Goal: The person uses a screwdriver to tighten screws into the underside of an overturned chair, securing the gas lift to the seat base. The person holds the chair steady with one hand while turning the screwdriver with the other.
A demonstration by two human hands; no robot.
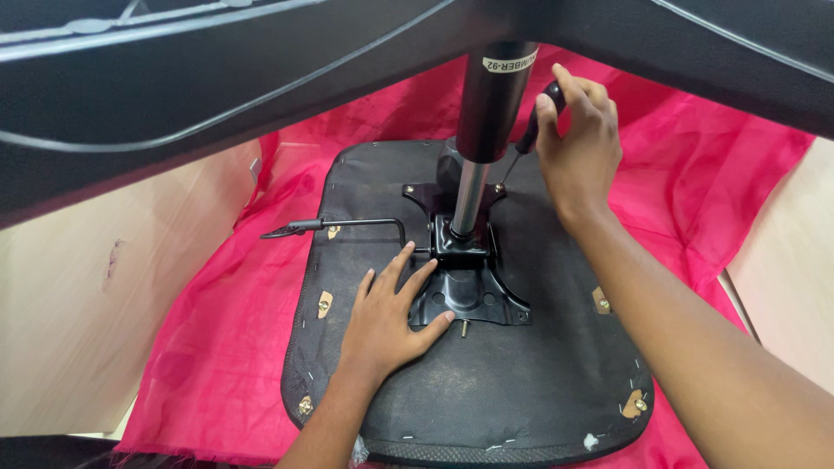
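Pink cloth (695, 174) is spread over the pale counter (69, 313), and an upturned black seat base (521, 391) is laid on it, its near edge close to the counter's near edge. A black metal mounting plate (465, 291) is set at the seat's middle, with the gas cylinder (486, 104) rising from it. The left hand (387, 317) is pressed flat, fingers spread, against the plate's left edge, grasping nothing. The right hand (578, 139) is clenched around a screwdriver (526, 143), whose tip meets the plate's far right corner. Open cloth is left on both sides of the seat.
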